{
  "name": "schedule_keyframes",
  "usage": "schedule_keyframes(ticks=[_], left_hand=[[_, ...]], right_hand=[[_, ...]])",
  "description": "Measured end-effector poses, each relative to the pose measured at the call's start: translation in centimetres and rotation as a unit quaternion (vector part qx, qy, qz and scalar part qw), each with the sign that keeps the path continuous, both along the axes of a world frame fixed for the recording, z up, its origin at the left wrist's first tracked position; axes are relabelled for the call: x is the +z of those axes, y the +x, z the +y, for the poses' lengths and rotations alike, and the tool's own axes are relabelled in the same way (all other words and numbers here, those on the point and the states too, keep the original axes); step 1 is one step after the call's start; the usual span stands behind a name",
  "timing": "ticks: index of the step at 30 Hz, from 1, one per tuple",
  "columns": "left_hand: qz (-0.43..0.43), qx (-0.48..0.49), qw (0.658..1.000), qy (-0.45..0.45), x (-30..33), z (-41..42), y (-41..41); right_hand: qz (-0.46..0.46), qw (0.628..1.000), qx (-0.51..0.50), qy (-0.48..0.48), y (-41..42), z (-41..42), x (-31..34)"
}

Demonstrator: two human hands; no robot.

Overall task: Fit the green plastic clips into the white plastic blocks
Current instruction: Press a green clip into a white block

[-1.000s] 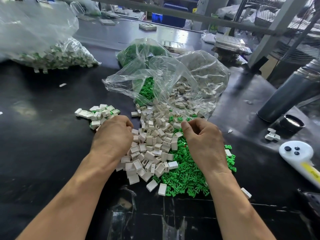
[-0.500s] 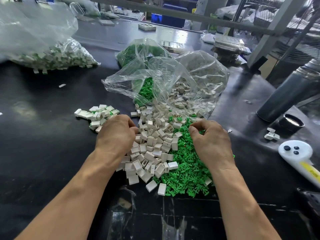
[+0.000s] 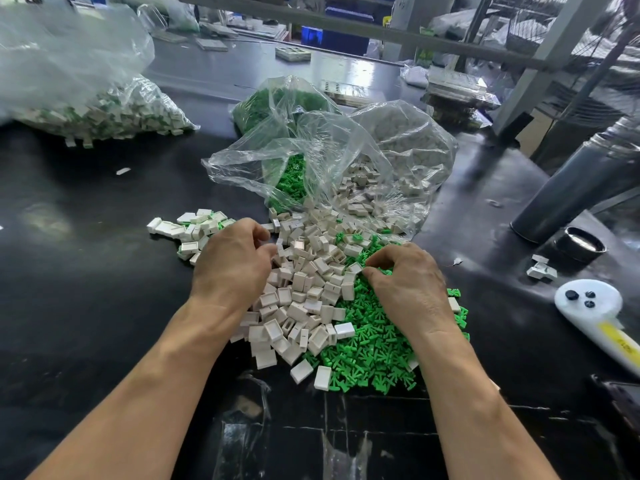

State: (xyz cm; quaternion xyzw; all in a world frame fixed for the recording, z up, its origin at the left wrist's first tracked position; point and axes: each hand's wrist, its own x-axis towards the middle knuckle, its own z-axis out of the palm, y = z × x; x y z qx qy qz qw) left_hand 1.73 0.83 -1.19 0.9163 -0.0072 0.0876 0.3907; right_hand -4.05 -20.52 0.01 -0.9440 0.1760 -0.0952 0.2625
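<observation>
Head view, left grip [image 3: 232,261] curled over white blocks [image 3: 304,299], right grip [image 3: 407,285] pinching green clips [image 3: 374,344].

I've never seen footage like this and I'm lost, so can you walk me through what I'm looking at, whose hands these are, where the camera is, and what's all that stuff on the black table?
No machine here: these are a person's two bare hands, filmed by a camera worn on their head, looking forward and down. That is why both forearms come in from the bottom edge.

On the black table lies a heap of white plastic blocks with a heap of green plastic clips beside it, both spilling from clear plastic bags. A smaller pile of blocks with green showing sits to the left, probably finished pieces.

The left hand rests curled at the edge of the white heap; whether it holds a block is hidden. The right hand has its fingertips pinched together in the green clips, seemingly picking one up.
</observation>
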Motion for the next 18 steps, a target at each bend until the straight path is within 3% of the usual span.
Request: schedule_keyframes(ticks=[4,9,15,18], left_hand=[[-0.064,-0.05,0.989,-0.125,0.5,-0.3,-0.6],[-0.021,-0.126,0.942,-0.309,1.2,-1.2,-1.4],[0.031,-0.177,0.887,-0.425,1.5,-2.2,-1.7],[0.034,-0.188,0.875,-0.445,1.4,-2.5,-1.8]], right_hand=[[-0.047,0.999,-0.002,0.02,0.0,0.2,0.0],[-0.156,0.982,0.001,0.109,-0.3,0.5,0.1],[-0.204,0.938,0.037,0.278,-0.6,0.3,-0.2],[-0.199,0.926,0.045,0.318,-0.8,0.2,0.1]])
